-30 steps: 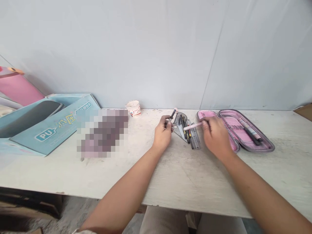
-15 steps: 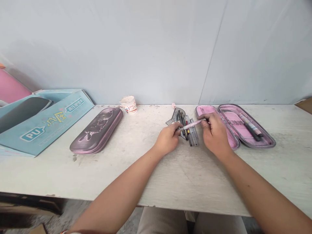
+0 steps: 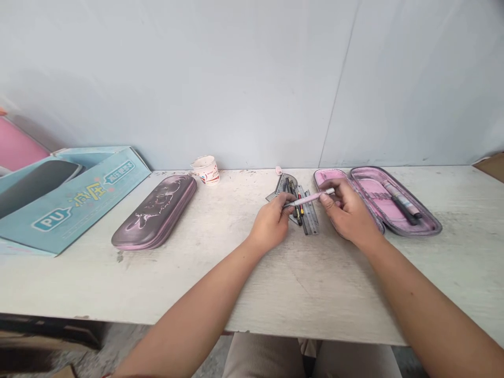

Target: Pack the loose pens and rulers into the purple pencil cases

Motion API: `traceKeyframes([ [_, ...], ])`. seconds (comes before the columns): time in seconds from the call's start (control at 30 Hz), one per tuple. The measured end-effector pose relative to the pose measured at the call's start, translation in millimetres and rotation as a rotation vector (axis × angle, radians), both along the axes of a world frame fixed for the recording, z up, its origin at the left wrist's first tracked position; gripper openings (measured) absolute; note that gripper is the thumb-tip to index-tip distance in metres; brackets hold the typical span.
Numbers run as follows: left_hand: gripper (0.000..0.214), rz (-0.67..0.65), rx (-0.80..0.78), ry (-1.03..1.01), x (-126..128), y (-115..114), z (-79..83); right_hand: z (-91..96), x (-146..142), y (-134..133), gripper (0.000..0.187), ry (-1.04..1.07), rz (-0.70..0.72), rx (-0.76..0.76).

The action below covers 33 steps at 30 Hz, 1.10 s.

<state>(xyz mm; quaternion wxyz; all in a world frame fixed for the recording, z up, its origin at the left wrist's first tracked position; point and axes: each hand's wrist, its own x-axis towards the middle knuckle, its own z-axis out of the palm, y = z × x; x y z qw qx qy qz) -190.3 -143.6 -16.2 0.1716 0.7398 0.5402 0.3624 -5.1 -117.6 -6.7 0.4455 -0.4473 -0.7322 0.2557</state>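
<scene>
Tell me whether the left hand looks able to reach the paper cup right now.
Probably yes: I see nothing between the left hand and the paper cup, though that hand holds the pink pen and might need freeing.

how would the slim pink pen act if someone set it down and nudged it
The slim pink pen is probably stiff: it runs straight between the left hand and the right hand. It looks light, being thin and held at the fingertips. Nudged on the pale, flat tabletop, its narrow barrel may well roll.
</scene>
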Motion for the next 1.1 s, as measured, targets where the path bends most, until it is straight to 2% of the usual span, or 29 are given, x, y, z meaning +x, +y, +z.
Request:
traceKeyframes([
  [0.07,0.022,0.011,0.01,-0.006,-0.3,0.4,-0.8,-0.6,-0.8,-1.0,0.024,-0.041,-0.03,-0.02],
  [0.17,0.022,0.017,0.03,-0.006,-0.6,0.7,-1.3,-1.5,0.0,-0.6,0.036,-0.099,-0.092,-0.015],
  [0.33,0.021,0.027,0.034,-0.025,-0.6,0.9,-1.6,-3.3,3.4,4.0,0.028,0.077,0.101,-0.089],
  [0.43,0.02,0.03,0.036,-0.029,-0.9,1.5,-2.7,-3.2,4.4,4.0,0.024,0.037,0.047,-0.12],
  [0.5,0.02,0.02,0.042,-0.032,-1.1,1.9,-3.3,-3.0,5.0,3.5,0.03,-0.007,-0.002,-0.134],
  [0.67,0.02,0.023,0.039,-0.043,-1.7,1.7,-2.8,-4.6,7.1,5.2,0.029,0.065,0.125,-0.127],
  [0.83,0.021,0.015,0.029,-0.034,-1.4,1.0,-1.9,-5.4,8.3,6.0,0.031,-0.006,0.034,-0.162],
  [0.9,0.021,0.016,0.028,-0.032,-1.1,0.8,-1.5,-5.8,8.3,6.5,0.027,0.066,0.085,-0.15],
  [1.0,0.021,0.027,0.024,-0.042,-0.7,0.7,-0.8,-6.3,7.9,7.0,0.032,0.151,0.161,-0.136],
  [1.1,0.021,0.023,0.024,-0.055,-0.6,0.7,-0.9,-4.5,7.4,5.1,0.025,0.042,0.056,-0.127],
])
